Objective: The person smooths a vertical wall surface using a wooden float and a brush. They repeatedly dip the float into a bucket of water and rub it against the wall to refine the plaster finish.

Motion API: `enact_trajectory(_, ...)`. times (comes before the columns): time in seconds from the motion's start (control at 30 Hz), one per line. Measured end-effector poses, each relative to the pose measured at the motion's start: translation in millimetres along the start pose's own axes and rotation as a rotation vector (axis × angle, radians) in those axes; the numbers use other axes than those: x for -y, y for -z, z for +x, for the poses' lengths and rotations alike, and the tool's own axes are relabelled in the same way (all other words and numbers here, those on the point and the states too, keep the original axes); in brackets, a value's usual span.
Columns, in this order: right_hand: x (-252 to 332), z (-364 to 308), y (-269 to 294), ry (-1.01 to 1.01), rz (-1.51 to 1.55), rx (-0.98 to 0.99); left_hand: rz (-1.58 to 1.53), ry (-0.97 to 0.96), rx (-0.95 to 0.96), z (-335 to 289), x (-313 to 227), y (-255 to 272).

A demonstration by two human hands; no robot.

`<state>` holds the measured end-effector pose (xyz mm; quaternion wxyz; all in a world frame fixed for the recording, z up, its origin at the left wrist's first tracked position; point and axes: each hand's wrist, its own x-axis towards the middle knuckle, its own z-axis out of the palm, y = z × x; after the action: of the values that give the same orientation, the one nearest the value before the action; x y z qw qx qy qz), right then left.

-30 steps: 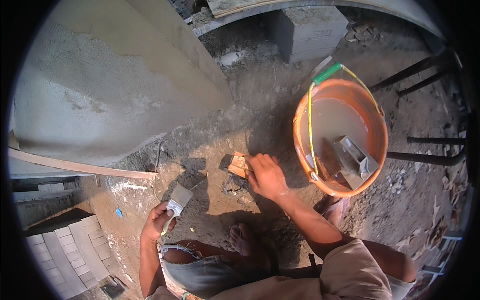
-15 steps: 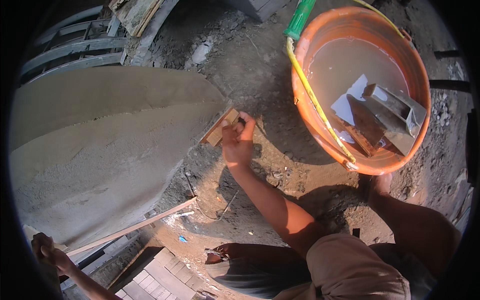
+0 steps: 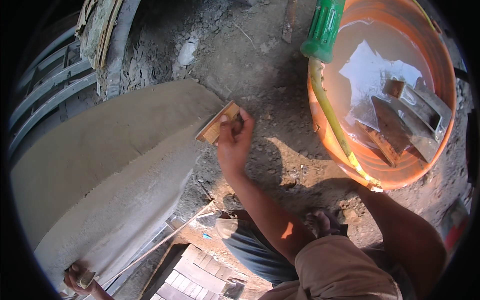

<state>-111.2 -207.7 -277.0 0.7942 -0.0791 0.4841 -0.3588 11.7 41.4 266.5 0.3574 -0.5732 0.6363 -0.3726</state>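
My right hand [image 3: 234,147] pinches a small wooden block [image 3: 218,125] with a thin reddish-brown edge. The block is against the far right end of a smooth grey mortar surface [image 3: 120,135]. At the lower left, my left hand [image 3: 80,281] is closed round a small block-like piece [image 3: 86,279], beside the near end of the same mortar; its exact kind cannot be made out. A thin, pale strip [image 3: 165,240] runs from near the left hand along the mortar's lower side; whether the hand holds it cannot be told.
An orange bucket [image 3: 325,145] of cloudy water stands at the right, with a metal trowel-like tool [image 3: 415,115] in it. Its yellow handle has a green grip [image 3: 325,32]. Metal bars [image 3: 55,95] stand at the far left. Paving blocks [image 3: 192,272] lie near the lower edge.
My left hand has moved right and down, beside the mortar's near end. My right hand keeps the wooden block at the far end, slightly more tilted. The view has shifted.
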Motion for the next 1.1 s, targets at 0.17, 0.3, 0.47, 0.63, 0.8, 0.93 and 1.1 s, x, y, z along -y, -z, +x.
enact_trajectory(0.17,-12.6,3.1,-8.9,0.126,-0.202,0.011,0.046,0.008,0.002,-34.8,30.3,-1.9)
enact_trajectory(0.3,-47.4,-64.8,-0.8,-0.139,-0.312,0.171,0.066,0.012,0.003,-28.2,23.3,-6.0)
enact_trajectory(0.47,-50.4,-74.4,20.2,0.02,-0.141,0.066,0.152,-0.089,0.025,-15.6,8.3,-0.7)
enact_trajectory(0.63,14.0,-19.7,-15.7,0.273,-0.158,0.101,0.172,-0.082,-0.022,-13.7,12.4,1.6)
enact_trajectory(0.8,-35.0,-83.9,-4.5,0.119,-0.432,0.325,0.079,0.011,-0.007,-11.0,1.1,-3.7)
enact_trajectory(0.93,-16.5,-81.6,2.3,0.278,-0.325,0.219,0.063,0.031,0.004,-15.9,1.8,4.0)
enact_trajectory(1.1,29.1,-39.1,-32.7,0.397,-0.35,0.195,0.094,-0.037,-0.031,-9.7,4.7,-2.4)
